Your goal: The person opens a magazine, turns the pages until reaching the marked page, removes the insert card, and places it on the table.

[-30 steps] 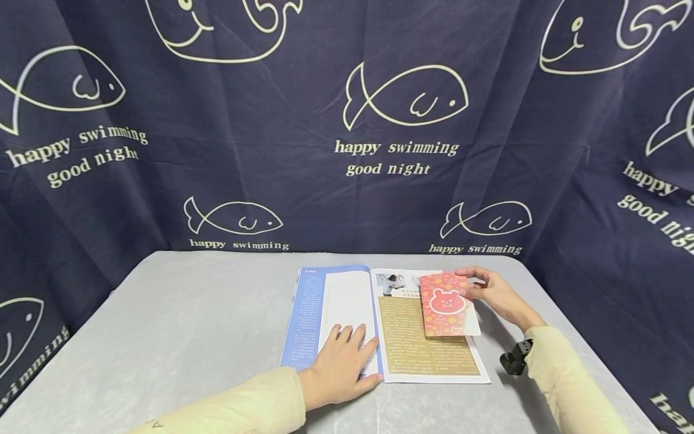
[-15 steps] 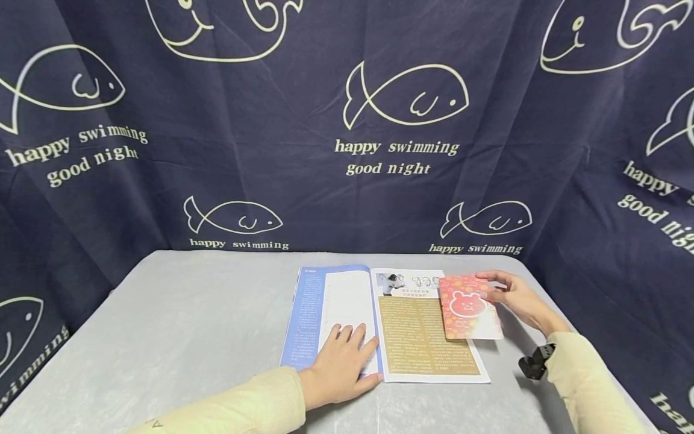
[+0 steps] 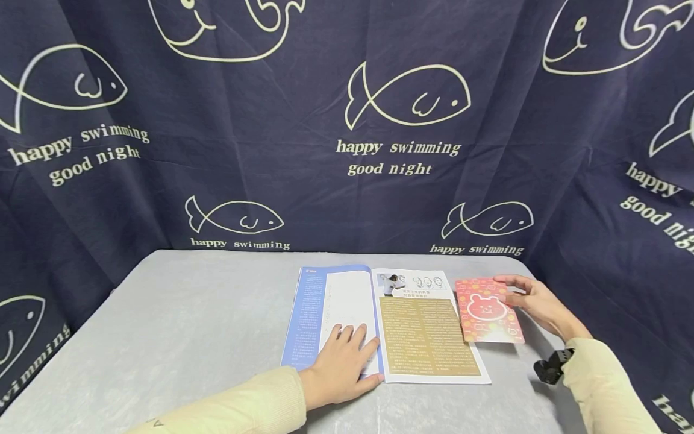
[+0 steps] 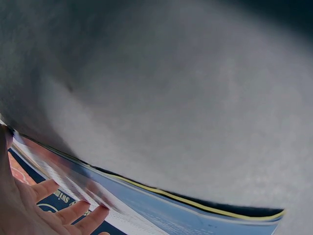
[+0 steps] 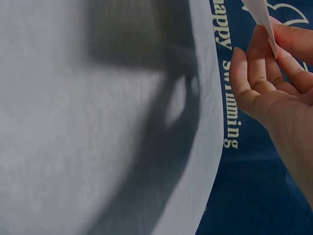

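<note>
An open magazine (image 3: 428, 337) lies on the table, a blue-bordered white page on the left and a brown text page on the right. My left hand (image 3: 341, 364) rests on the left page near the spine, fingers spread. In the left wrist view its fingers (image 4: 78, 215) lie over the page. Beyond the magazine's right edge, my right hand (image 3: 544, 307) pinches a red card (image 3: 488, 310) with a pink bear face by its upper right side. The right wrist view shows the card's pale edge (image 5: 264, 24) between thumb and fingers, raised off the table.
The grey-covered table (image 3: 190, 325) extends left of the magazine. A dark blue curtain (image 3: 303, 150) with fish drawings hangs behind and at both sides. A black wrist camera (image 3: 552, 366) sits by the right cuff.
My right hand has carried the red card rightward from over the magazine's right page to past its edge, uncovering line drawings and text. The left hand has stayed in place.
</note>
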`<state>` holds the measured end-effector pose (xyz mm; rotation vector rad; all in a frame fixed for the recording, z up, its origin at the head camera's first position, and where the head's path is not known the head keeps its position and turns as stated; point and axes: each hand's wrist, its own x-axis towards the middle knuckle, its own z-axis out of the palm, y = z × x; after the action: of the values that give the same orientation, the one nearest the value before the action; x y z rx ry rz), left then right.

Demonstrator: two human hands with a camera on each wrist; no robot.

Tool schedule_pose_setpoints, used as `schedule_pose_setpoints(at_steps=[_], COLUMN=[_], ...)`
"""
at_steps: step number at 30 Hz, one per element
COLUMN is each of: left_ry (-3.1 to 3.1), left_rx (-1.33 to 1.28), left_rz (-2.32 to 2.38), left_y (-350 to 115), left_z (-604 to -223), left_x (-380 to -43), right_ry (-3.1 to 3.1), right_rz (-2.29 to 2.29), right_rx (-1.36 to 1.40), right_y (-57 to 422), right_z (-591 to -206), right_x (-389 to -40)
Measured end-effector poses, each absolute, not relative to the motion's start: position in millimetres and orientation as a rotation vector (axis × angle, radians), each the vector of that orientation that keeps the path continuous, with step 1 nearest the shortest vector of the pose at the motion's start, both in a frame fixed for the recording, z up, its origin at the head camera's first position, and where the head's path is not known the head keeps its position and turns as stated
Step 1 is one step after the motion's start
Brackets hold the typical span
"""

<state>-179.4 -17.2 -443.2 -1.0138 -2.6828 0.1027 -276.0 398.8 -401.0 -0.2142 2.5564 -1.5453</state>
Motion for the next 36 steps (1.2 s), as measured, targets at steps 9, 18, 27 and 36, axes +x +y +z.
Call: schedule_pose_setpoints(at_steps=[9,18,27,36], left_ry=[-2.694,-2.704,-2.698,-2.686], left_rx=[-1.014,-1.01,-1.011,-1.016], left_rz=[0.103,0.111,0.107,0.119], left_y=[-17.4,-16.8,-17.4,-16.8], left_z=[-443.6,-444.7,-445.1,-444.3], left_x=[-179.5,-179.8,-180.5,-179.5], right_ry=[2.539,2.49,2.464,2.522], right_rz=[-1.531,-1.536,-1.541,-1.483], right_rx=[-0.147,-0.124,-0.159,-0.153], right_y=[412.6,416.8,416.9,412.5], right_z=[-406.3,-409.1,-417.1,-420.6], right_x=[-275.9,-274.9,-274.8,-276.1])
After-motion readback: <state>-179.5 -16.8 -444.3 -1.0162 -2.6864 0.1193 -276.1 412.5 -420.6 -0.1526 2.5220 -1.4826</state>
